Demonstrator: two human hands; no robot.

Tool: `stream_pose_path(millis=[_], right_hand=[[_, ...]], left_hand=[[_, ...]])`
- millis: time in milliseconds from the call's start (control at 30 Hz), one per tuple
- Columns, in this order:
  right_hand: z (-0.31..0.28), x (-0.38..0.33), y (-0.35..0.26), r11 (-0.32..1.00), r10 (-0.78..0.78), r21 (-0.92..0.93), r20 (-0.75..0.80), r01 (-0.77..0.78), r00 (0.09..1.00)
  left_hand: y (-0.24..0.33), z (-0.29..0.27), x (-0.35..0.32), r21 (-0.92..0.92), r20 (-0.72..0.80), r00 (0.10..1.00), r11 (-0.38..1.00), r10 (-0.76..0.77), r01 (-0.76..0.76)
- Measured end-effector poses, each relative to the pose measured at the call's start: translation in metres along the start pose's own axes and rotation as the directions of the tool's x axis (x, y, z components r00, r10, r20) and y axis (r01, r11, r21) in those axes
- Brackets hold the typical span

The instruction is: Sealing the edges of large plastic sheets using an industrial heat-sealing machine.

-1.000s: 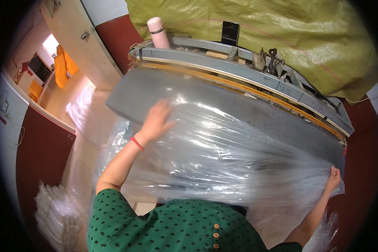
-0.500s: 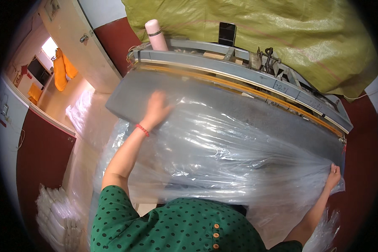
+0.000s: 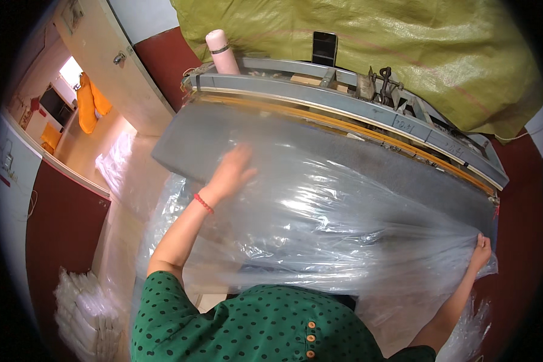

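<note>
A wide sheet of clear plastic film point(image 3: 320, 211) spreads over the grey padded work surface point(image 3: 187, 130) and hangs down its near side. With fingers spread, my left hand point(image 3: 232, 172) lies flat over the film at the left; the fingertips are slightly blurred. A red bead bracelet point(image 3: 204, 203) circles that wrist. At the right end, my right hand point(image 3: 481, 252) pinches the film's edge, and folds fan out across the sheet from that grip.
Behind the surface runs a grey metal frame point(image 3: 356, 104) with an orange strip point(image 3: 338, 123). A pink bottle point(image 3: 222, 53) and a phone point(image 3: 324, 48) stand there. Stacked clear plastic bundles point(image 3: 87, 317) lie on the floor lower left. An open door point(image 3: 111, 57) stands at the left.
My left hand has moved a little toward me and to the right across the film. My right hand keeps its pinch in nearly the same place.
</note>
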State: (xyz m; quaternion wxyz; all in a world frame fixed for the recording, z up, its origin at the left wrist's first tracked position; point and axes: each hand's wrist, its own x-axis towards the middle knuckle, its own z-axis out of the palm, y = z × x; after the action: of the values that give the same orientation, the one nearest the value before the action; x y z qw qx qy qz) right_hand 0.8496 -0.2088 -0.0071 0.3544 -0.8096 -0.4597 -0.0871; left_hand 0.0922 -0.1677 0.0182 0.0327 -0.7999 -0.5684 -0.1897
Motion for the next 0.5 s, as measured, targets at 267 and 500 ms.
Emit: stream_pose_path(millis=[267, 500], right_hand=[[0.003, 0.001, 0.008, 0.999, -0.048, -0.021, -0.040, 0.048, 0.998], [-0.003, -0.002, -0.005, 0.999, -0.034, -0.001, 0.004, 0.034, 0.999]], left_hand=[[-0.009, 0.003, 0.002, 0.034, 0.033, 0.994, 0.994, -0.104, 0.103], [-0.011, 0.000, 0.012, 0.048, -0.054, 0.994, 0.994, -0.094, 0.097]])
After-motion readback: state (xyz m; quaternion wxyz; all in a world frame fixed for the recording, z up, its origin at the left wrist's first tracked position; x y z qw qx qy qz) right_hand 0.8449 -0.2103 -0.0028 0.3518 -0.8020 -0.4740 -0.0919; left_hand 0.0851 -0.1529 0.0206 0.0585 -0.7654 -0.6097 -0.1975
